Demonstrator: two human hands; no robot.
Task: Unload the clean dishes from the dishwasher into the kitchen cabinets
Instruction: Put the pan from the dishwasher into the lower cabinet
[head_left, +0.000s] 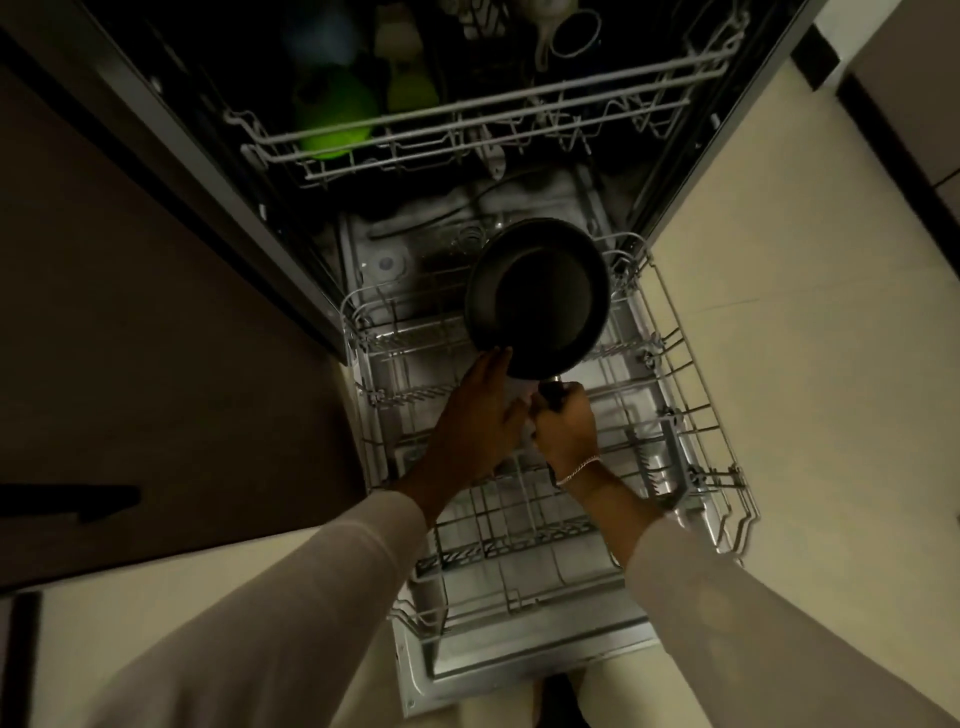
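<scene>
Over the lower rack at mid-frame, I see my right hand curled round the handle of the black pan, its inside facing me, while my left hand, fingers straight, touches the pan's near rim.

Both sleeved arms reach forward and down. The left hand, fingers straight, touches the pan at its rim; the right hand curls round its handle.
</scene>
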